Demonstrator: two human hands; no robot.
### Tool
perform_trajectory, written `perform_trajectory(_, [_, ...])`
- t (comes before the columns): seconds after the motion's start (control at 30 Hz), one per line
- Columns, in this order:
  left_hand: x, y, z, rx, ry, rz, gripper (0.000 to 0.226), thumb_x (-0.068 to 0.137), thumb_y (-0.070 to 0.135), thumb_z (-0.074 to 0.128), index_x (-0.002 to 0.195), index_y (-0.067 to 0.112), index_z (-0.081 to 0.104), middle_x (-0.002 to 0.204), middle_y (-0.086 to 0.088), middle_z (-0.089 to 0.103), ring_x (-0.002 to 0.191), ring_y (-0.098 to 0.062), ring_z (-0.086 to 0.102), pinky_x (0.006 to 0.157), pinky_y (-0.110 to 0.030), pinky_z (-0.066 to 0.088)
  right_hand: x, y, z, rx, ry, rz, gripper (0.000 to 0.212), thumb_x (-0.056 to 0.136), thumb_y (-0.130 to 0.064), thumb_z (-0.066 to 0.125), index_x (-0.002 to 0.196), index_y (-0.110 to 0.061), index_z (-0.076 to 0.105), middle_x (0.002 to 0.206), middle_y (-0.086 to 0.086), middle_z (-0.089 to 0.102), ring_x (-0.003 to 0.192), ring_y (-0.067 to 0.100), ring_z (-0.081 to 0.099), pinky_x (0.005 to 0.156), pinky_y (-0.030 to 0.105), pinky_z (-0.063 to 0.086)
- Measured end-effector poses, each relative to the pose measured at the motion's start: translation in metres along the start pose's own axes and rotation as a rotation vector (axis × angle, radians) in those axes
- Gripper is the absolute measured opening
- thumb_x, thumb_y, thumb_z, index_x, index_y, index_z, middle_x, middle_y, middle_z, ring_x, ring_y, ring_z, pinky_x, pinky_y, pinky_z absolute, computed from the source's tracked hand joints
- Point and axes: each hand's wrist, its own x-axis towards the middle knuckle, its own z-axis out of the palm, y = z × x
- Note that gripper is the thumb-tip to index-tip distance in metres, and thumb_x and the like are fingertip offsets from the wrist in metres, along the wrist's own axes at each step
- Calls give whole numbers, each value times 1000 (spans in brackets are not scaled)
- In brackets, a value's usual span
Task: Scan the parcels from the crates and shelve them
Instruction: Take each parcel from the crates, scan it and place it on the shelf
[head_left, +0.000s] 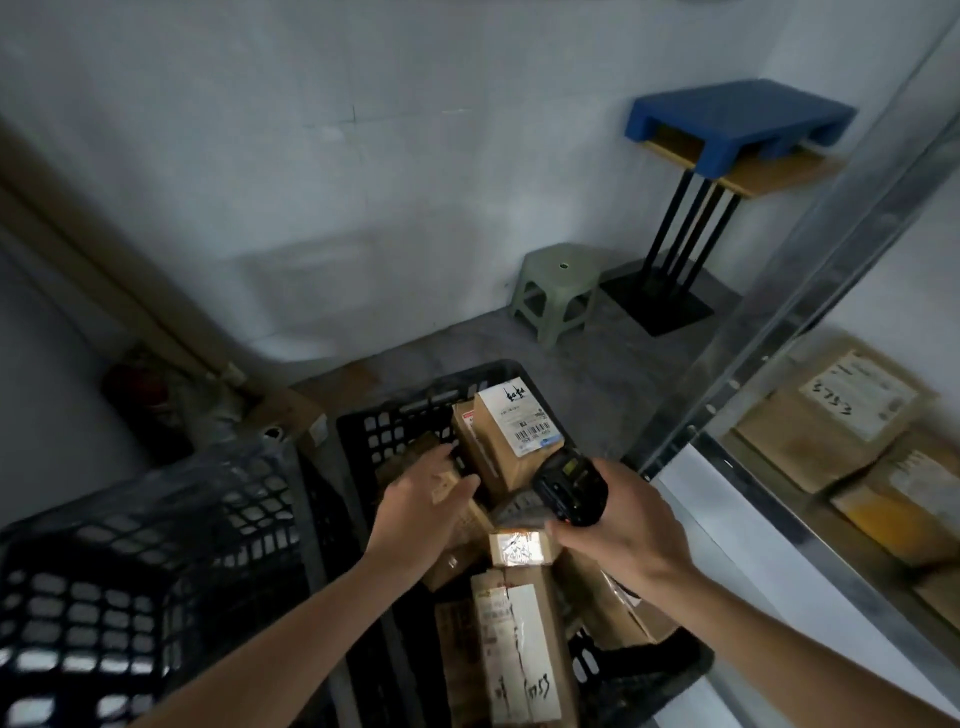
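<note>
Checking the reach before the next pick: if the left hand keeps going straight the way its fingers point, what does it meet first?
The left hand points up and right into the crate. Its fingers already reach a small brown parcel; just beyond stands the upright box with the white label. Depth is unclear.

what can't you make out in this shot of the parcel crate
Head view only:
- Parcel under the left hand: blurred by motion, mostly covered by the fingers.
- Scanner screen: too small and dark to read.
- Lit label below the scanner: washed out by glare.
- Shelf parcels: blurred, cut off by the right edge.
</note>
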Motion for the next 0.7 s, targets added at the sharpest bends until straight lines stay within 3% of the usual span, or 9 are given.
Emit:
perform_trajectory(0.1, [26, 0, 17, 22, -10, -14, 57, 96, 46, 61, 147, 25, 46, 131, 7, 63, 117, -7, 58, 100, -30, 48, 28, 7, 0, 34, -16, -23, 54, 72, -47, 88, 114, -42, 56, 100, -27, 59, 97, 0, 57, 71, 15, 41])
perform_trajectory(0.17, [43, 3, 29, -2, -15, -40, 58, 96, 44, 62, 147, 25, 45, 132, 5, 62, 118, -10, 60, 99, -32, 50, 48, 14, 3, 58, -24, -36, 52, 72, -43, 89, 113, -40, 58, 100, -28, 60, 99, -2, 57, 72, 12, 39])
perform_trajectory(0.33, [74, 4, 59, -143, -58, -131, 46, 96, 36, 64, 140, 32, 50, 110, 16, 64, 89, 1, 67, 67, -15, 54, 90, 27, 13, 165, -50, -39, 51, 72, -44, 87, 116, -39, 61, 106, -21, 68, 104, 2, 63, 89, 32, 56])
perform_trajectory(0.43, [87, 3, 72, -149, -69, -147, 41, 98, 36, 61, 138, 35, 52, 121, 11, 68, 96, -1, 68, 75, -24, 59, 109, 33, 10, 201, -68, -35, 41, 75, -35, 87, 108, -36, 64, 102, -16, 70, 99, 3, 65, 86, 31, 56])
perform_trajectory(0.53, [97, 3, 79, -151, -52, -168, 39, 101, 33, 58, 139, 29, 51, 122, 10, 68, 99, -3, 67, 78, -21, 58, 127, 38, 6, 217, -118, -45, 39, 76, -29, 87, 97, -43, 59, 99, -16, 71, 95, -2, 65, 86, 28, 56])
perform_trajectory(0.7, [108, 3, 87, -172, -42, -200, 36, 104, 32, 52, 139, 25, 50, 112, 18, 63, 84, 11, 59, 61, -10, 49, 147, 47, 15, 270, -226, -46, 45, 72, -31, 86, 109, -39, 60, 103, -17, 70, 98, -3, 64, 88, 26, 54])
